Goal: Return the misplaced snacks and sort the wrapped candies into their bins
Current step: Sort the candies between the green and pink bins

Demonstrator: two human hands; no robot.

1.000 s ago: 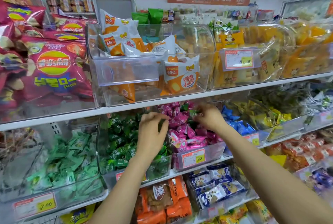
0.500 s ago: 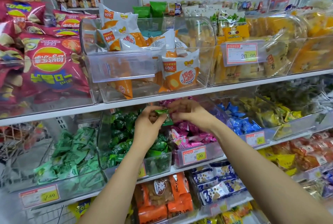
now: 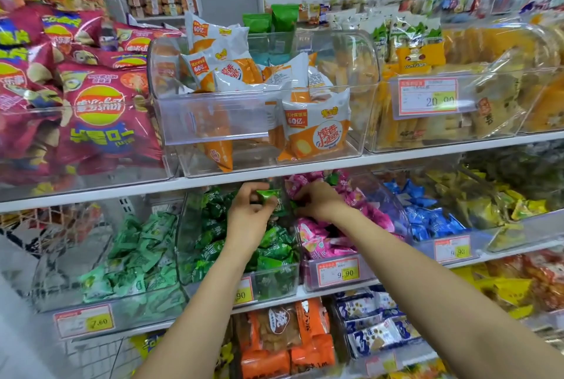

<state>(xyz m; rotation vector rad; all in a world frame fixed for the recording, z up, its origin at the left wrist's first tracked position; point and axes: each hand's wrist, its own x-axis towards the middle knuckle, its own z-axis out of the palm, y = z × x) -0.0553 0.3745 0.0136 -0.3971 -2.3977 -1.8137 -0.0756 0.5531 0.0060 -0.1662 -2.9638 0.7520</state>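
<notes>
My left hand (image 3: 248,211) pinches a dark green wrapped candy (image 3: 268,195) above the clear bin of dark green candies (image 3: 213,275) on the middle shelf. My right hand (image 3: 319,200) reaches into the neighbouring bin of pink candies (image 3: 332,278), fingers curled among the wrappers where a few green candies (image 3: 332,179) lie mixed in. What its fingers grip is hidden. A bin of light green candies (image 3: 128,256) stands to the left.
To the right are bins of blue candies (image 3: 427,217) and yellow candies (image 3: 503,204). The white shelf edge (image 3: 274,172) runs just above my hands. Above it stand an orange-and-white snack bin (image 3: 259,122) and red chip bags (image 3: 91,116). Packets fill the shelf below.
Both hands have come together at the divide between the green and pink bins. A green candy came out of the pink bin and now sits in my left fingers. The view has shifted right.
</notes>
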